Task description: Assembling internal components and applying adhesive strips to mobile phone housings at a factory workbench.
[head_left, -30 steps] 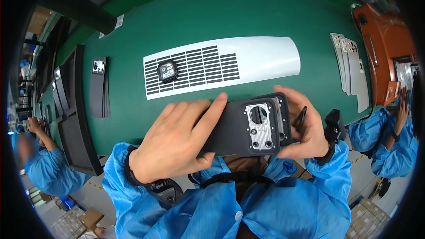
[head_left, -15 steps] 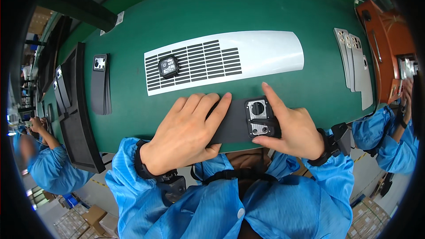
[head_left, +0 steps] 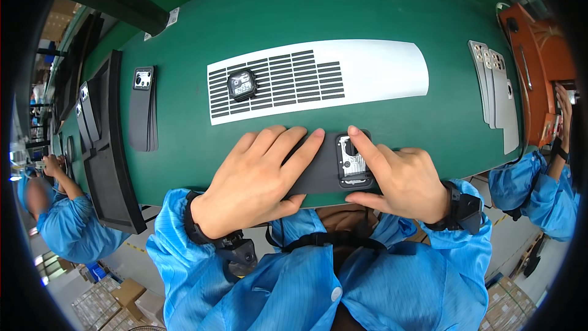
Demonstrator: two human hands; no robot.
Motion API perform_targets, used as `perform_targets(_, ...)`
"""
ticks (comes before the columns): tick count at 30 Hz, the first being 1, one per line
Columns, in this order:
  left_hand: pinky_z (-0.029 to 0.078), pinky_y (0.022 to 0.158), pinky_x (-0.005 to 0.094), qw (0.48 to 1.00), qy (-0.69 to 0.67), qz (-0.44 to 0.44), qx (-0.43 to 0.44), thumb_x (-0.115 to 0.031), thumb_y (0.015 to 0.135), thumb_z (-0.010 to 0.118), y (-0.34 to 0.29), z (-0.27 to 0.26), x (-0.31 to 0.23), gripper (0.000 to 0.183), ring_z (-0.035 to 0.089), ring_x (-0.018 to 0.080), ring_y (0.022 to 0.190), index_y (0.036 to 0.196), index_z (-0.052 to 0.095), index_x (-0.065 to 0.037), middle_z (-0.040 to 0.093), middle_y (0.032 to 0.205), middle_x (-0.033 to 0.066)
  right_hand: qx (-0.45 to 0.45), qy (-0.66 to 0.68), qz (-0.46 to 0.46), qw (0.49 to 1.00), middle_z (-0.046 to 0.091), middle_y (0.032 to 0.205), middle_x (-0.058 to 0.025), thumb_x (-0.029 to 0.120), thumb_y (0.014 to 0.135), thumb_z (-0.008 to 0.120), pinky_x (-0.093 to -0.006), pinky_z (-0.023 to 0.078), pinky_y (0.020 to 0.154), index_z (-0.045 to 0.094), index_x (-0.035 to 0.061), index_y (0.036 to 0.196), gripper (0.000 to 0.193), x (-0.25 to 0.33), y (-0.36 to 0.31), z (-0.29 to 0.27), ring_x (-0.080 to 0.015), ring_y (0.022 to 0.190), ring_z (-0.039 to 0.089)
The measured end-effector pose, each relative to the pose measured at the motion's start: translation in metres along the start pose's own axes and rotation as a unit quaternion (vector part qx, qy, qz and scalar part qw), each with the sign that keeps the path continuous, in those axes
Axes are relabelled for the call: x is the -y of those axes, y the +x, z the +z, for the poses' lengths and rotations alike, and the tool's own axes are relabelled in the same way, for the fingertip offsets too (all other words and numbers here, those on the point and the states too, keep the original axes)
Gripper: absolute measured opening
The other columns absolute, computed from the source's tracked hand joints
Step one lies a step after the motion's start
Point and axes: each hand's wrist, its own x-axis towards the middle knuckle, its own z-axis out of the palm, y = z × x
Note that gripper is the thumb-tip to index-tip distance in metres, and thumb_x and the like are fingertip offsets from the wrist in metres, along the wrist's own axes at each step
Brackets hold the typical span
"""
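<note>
A dark grey phone back panel (head_left: 315,168) lies near the table's front edge, with its silver camera block (head_left: 350,162) toward the right. My left hand (head_left: 257,175) spans the panel's left part, fingers over its top and thumb at its near edge. With its index fingertip at the far edge of the camera block and its thumb at the near edge, my right hand (head_left: 404,175) grips that end. The index finger hides part of the block. Beyond my hands lies a white sheet (head_left: 386,70) with rows of black strips; a small black frame-like part (head_left: 242,84) sits on it.
Dark phone panels (head_left: 143,113) are stacked at left, beside a black tray (head_left: 110,165) holding more. Light-coloured panels (head_left: 490,86) lie at right, near an orange-brown cabinet (head_left: 533,79). Co-workers in blue sit left (head_left: 79,214) and right (head_left: 533,190).
My right index finger has come in from beyond the panel's far side onto the camera block's edge. The block's dark-and-silver pattern looks different. My left hand stays on the panel.
</note>
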Motion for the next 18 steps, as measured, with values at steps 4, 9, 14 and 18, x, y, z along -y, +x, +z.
perform_targets(4, 0.047, 0.09, 0.0397, 1.0, 0.0, -0.003, 0.002, -0.02, 0.058, 0.081, -0.001, 0.001, 0.001, 0.088, 0.055, 0.0312, 0.112, 0.139, 0.05, -0.002, 0.055, 0.129, 0.013, 0.032, 0.038, 0.013, 0.999, 0.064, 0.082, -0.012, 0.043, 0.075, 0.079, -0.0349, 0.052, 0.058, 0.036, -0.0029, 0.147, 0.096, 0.0, 0.001, -0.012, -0.0254, 0.058, 0.064)
perform_targets(9, 0.046, 0.091, 0.0398, 1.0, 0.006, -0.001, 0.009, -0.02, 0.059, 0.081, -0.003, -0.001, 0.002, 0.088, 0.055, 0.0306, 0.113, 0.139, 0.05, -0.004, 0.055, 0.129, 0.0129, -0.037, 0.167, 0.088, 0.981, 0.065, 0.074, -0.0099, 0.033, 0.072, 0.083, -0.0352, 0.05, 0.052, 0.059, 0.0018, 0.129, 0.069, -0.009, -0.006, -0.038, -0.0254, 0.056, 0.064)
perform_targets(14, 0.046, 0.091, 0.0399, 1.0, 0.009, -0.004, 0.018, -0.02, 0.06, 0.082, -0.003, -0.002, 0.002, 0.086, 0.055, 0.031, 0.113, 0.139, 0.051, -0.005, 0.055, 0.129, 0.0132, -0.024, 0.048, -0.009, 0.999, 0.057, 0.07, -0.0053, 0.034, 0.072, 0.08, -0.035, 0.048, 0.05, 0.065, 0.0075, 0.105, 0.045, -0.011, 0.005, -0.037, -0.0228, 0.054, 0.061)
perform_targets(18, 0.046, 0.091, 0.0401, 1.0, 0.007, -0.007, 0.011, -0.019, 0.059, 0.082, -0.003, -0.004, 0.0, 0.085, 0.055, 0.0317, 0.112, 0.138, 0.052, -0.006, 0.056, 0.128, 0.0137, -0.009, 0.018, -0.05, 0.999, 0.054, 0.072, -0.0034, 0.041, 0.07, 0.078, -0.0342, 0.044, 0.048, 0.068, 0.0081, 0.105, 0.05, -0.005, 0.011, -0.021, -0.0222, 0.05, 0.053)
